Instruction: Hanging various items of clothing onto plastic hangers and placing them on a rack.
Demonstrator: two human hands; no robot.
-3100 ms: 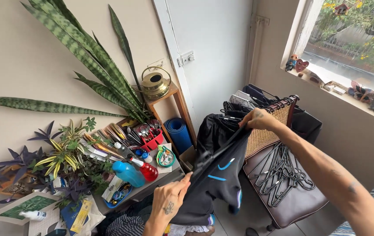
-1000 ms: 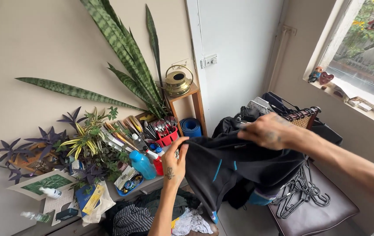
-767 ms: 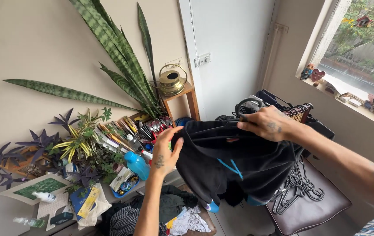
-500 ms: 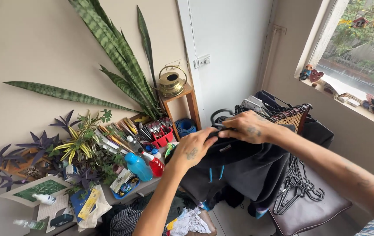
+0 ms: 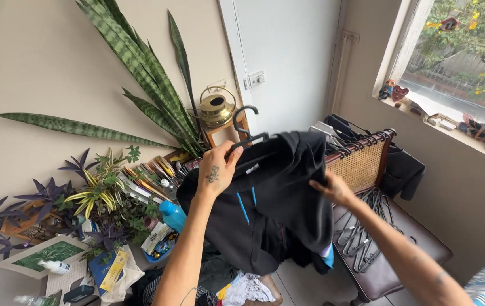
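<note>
The left hand [image 5: 217, 171] grips a black hanger [image 5: 246, 137] carrying a black garment [image 5: 276, 209]; at 3 o'clock, the right hand [image 5: 335, 190] pinches its edge, above the chair [image 5: 393, 263].

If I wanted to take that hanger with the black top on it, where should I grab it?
Probably the black hanger by its neck, just below the hook, coming from above. The hook sticks up free of the black top, while cloth drapes over the arms. The left hand already has its grip just under the hook, and the right hand only steadies the cloth's side.
</note>
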